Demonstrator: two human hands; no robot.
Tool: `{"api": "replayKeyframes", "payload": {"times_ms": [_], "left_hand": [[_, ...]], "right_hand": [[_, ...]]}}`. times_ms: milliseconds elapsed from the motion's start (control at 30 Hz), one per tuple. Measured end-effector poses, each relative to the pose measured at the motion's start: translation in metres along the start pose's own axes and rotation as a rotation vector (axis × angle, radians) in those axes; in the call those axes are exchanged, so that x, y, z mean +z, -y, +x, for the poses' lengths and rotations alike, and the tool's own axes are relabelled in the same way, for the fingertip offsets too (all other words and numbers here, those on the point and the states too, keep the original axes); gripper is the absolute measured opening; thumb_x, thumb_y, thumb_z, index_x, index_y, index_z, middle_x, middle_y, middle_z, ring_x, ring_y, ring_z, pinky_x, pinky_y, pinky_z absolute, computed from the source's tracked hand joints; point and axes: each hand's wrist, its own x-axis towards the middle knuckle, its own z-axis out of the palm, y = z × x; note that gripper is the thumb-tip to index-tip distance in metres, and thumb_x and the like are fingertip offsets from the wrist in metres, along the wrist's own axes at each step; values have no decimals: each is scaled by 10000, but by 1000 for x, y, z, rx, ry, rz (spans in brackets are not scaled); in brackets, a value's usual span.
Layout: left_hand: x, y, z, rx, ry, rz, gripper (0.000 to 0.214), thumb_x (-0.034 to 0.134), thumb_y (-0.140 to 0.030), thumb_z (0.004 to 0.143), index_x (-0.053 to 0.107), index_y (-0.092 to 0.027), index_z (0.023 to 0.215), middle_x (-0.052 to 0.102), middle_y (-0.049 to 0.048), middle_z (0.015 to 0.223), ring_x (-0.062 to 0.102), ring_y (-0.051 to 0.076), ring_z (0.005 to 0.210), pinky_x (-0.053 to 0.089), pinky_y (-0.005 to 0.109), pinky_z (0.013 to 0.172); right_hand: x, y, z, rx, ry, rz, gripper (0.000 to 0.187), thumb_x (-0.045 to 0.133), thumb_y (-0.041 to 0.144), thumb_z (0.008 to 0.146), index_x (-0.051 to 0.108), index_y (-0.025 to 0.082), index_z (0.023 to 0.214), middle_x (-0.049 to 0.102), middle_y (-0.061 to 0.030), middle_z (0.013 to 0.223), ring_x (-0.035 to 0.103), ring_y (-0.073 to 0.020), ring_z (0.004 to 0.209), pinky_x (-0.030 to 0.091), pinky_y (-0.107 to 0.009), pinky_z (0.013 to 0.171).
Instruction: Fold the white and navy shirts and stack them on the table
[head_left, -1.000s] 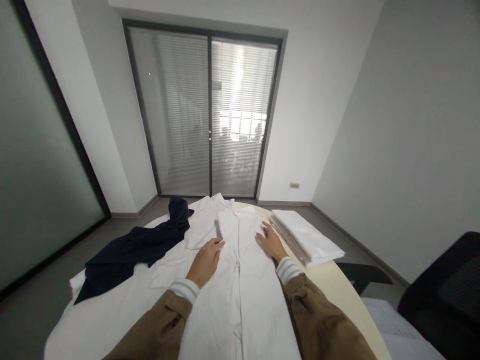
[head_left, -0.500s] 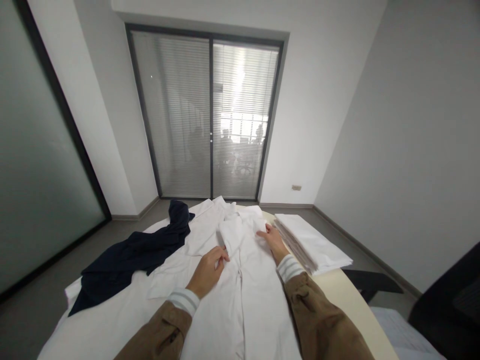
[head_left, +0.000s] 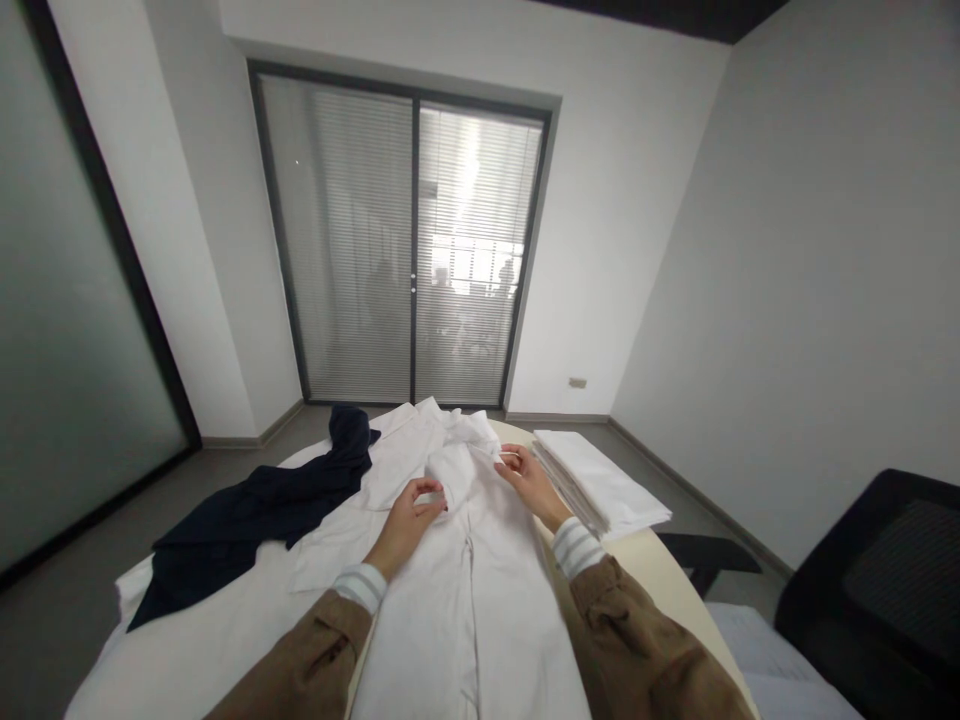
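Note:
A white buttoned-style garment (head_left: pixel 472 600) lies lengthwise in front of me, a long seam or front opening running down its middle. At the left side of its bunched upper end, the bent fingers and thumb of my left hand (head_left: pixel 407 522) pinch the cloth. On the opposite side, my right hand (head_left: pixel 532 485) holds the upper right edge between thumb and fingers. Folds of fabric hide part of the fingertips. More white clothing (head_left: pixel 217 640) is spread to the left, under a crumpled dark navy garment (head_left: pixel 262 505).
A stack of folded white cloth (head_left: pixel 600 480) rests on the right of the cream tabletop (head_left: pixel 660 570). Beyond the table's right edge are a black mesh chair (head_left: pixel 885 590) and a pale sheet-like item (head_left: pixel 765 650). Glass doors with blinds (head_left: pixel 409 250) stand ahead.
The garment's upper right edge has moved left and inward with my right hand. My left hand has shifted slightly left. The view has tilted up and turned a little right.

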Motion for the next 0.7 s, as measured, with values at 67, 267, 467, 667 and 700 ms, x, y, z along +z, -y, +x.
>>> {"api": "replayKeyframes", "payload": {"times_ms": [67, 267, 467, 667, 700], "left_hand": [[1, 0, 2, -57, -32, -51, 495, 821, -397, 655, 598, -186, 1043, 640, 103, 1149, 662, 218, 931, 540, 353, 829], [-2, -9, -2, -217, 74, -154, 563, 783, -371, 705, 626, -133, 1191, 699, 65, 910, 651, 163, 749, 521, 291, 717], [-8, -32, -2, -156, -22, -88, 458, 759, -346, 695, 700, -120, 1089, 678, 18, 764, 589, 119, 638, 439, 213, 570], [-11, -59, -7, -155, -124, -160, 668, 806, -313, 649, 535, -191, 1247, 663, 3, 836, 592, 116, 646, 395, 173, 481], [-12, -63, -8, -179, -89, -172, 740, 810, -312, 655, 482, -206, 1311, 678, 22, 896, 607, 126, 674, 415, 180, 493]], "right_hand": [[0, 2, -4, -36, -18, -38, 472, 713, 491, 736, 529, 201, 1060, 690, -34, 877, 644, -212, 865, 475, -382, 872], [-3, 18, -25, -129, 71, -95, 435, 636, 443, 813, 558, 209, 1171, 668, -49, 974, 614, -219, 961, 460, -363, 887], [-13, 56, -53, -148, 56, -444, 345, 601, 322, 835, 638, 206, 1157, 644, -29, 905, 573, -178, 824, 421, -301, 731], [-23, 83, -89, -243, 48, -501, 176, 609, 354, 857, 641, 222, 969, 603, -53, 958, 516, -162, 743, 413, -275, 615], [-24, 86, -95, -240, 78, -493, 148, 615, 329, 850, 623, 224, 953, 600, -56, 994, 512, -156, 735, 413, -270, 606]]}}
